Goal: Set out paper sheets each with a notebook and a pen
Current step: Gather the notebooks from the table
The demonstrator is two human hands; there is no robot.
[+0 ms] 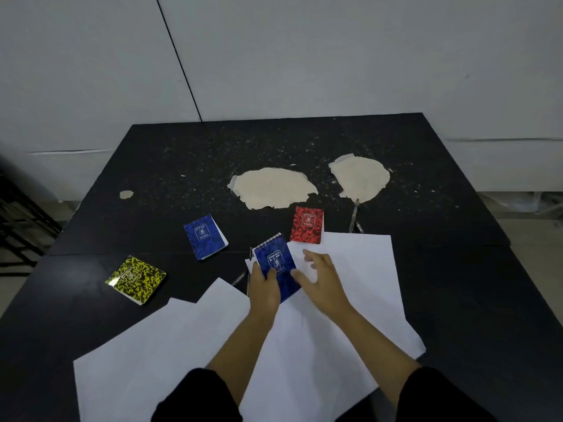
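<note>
Four notebooks out, one in hand

Four small notebooks show. The left hand (264,289) grips the spiral blue notebook (275,263) at its lower edge, fingers curled round it, holding it over the top of the paper sheets (189,339). The right hand (320,277) hovers just beside it at 3 o'clock, fingers spread and holding nothing. Another blue notebook (205,236) lies at 10 o'clock on the table (457,284), the yellow notebook (136,279) at 9 o'clock, and the red notebook (306,224) at 1 o'clock with a corner touching a sheet.

To do this step well, I would flatten the overlapping sheets with the free hand, pull them apart, then set the notebook squarely within one sheet, leaving a strip for a pen (355,216).

Room is best toward 3 o'clock, where the dark top is bare. Sheets at 6 o'clock reach the near edge and could slide off. Pale worn patches (274,187) lie at 12 o'clock.
</note>
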